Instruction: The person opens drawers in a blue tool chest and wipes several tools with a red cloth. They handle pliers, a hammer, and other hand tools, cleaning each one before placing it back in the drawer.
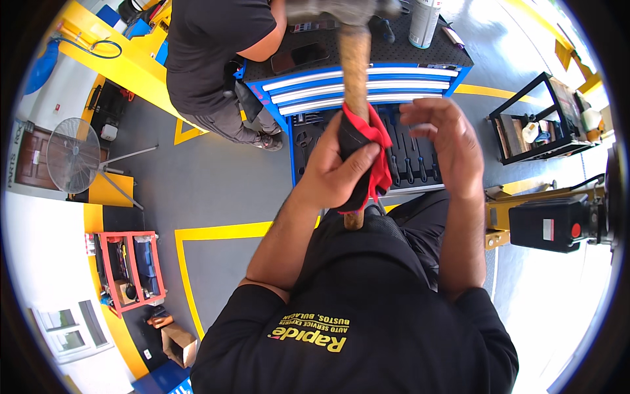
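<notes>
My left hand (338, 167) grips the lower wooden handle of a hammer (355, 72) through a red and black rag (371, 148) wrapped round it. The hammer stands upright, its metal head blurred at the top edge. My right hand (443, 141) hovers just right of the rag, fingers apart and curled, holding nothing. Below both hands lies an open drawer (410, 161) of a blue tool cart, with dark tools laid in rows.
The blue tool cart (367, 82) has a black top with a phone (300, 57) and a spray can (423, 23). Another person in a black shirt (210, 52) stands at its left. A floor fan (73, 155), a red shelf cart (128, 269) and a black rack (541, 118) stand around.
</notes>
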Available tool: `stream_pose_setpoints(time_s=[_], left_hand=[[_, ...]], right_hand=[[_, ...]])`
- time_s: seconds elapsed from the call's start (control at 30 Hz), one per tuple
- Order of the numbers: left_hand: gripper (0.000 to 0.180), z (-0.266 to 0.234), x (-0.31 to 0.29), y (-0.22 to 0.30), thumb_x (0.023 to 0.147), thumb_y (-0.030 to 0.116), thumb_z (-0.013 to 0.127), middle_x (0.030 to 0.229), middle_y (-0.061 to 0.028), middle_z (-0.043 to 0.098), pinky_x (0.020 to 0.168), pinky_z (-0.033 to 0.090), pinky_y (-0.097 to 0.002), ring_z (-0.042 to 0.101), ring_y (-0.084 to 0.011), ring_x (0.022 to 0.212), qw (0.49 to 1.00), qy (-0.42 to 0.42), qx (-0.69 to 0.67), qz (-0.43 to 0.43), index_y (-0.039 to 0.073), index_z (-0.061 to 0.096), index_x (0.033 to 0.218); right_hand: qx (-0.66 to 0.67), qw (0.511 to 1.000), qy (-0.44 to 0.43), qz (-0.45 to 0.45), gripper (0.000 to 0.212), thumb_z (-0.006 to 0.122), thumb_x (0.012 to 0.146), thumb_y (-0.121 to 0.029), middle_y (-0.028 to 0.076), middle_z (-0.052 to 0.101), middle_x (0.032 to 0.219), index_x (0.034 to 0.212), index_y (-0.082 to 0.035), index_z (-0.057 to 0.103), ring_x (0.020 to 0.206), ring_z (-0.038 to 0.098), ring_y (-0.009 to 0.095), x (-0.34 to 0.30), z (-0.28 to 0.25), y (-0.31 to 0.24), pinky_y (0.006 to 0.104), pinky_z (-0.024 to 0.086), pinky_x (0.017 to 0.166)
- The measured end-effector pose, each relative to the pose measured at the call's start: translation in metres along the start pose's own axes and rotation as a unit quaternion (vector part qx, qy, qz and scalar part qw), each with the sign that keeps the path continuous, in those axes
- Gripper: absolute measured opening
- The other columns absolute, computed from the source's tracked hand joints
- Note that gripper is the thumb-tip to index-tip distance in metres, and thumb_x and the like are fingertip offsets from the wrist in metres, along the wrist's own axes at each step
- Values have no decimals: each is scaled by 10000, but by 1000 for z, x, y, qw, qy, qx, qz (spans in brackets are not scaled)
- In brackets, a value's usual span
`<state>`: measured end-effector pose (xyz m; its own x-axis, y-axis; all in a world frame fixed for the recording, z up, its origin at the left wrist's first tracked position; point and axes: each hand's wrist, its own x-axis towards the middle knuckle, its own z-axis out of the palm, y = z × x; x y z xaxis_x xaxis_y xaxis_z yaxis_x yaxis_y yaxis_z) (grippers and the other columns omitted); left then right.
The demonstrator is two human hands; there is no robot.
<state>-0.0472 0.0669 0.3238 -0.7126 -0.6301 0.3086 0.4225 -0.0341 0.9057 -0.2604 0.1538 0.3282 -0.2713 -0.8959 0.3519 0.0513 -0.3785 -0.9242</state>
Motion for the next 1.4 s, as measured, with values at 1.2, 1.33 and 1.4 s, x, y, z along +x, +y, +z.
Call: stream_pose_setpoints(time_s=[1.2, 1.33, 1.4], left_hand=[[439, 9, -41, -34, 1011, 324, 700, 996, -307, 687, 792, 540, -528, 692, -503, 960, 842, -86, 482, -228, -25, 539, 1222], [381, 5, -14, -45, 1034, 286, 689, 1107, -204, 730, 875, 526, -442, 718, -322, 1093, 903, -72, 345, -246, -30, 547, 1192], [503, -7, -17, -63, 1074, 402, 592, 1279, -164, 703, 988, 521, -407, 674, -250, 1192, 955, -64, 94, -273, -22, 560, 1342]], right_hand=[[276, 916, 287, 45, 315, 458, 1152, -385, 19, 499, 862, 1062, -85, 497, 757, 486, 140, 23, 8, 64, 311, 451, 650], [270, 926, 253, 70, 326, 453, 1153, -389, 40, 540, 884, 1069, -79, 510, 796, 556, 171, 11, 30, 76, 383, 551, 725], [243, 949, 185, 81, 324, 454, 1155, -372, 80, 611, 897, 1099, -62, 532, 743, 621, 192, 8, 36, 72, 372, 573, 706]])
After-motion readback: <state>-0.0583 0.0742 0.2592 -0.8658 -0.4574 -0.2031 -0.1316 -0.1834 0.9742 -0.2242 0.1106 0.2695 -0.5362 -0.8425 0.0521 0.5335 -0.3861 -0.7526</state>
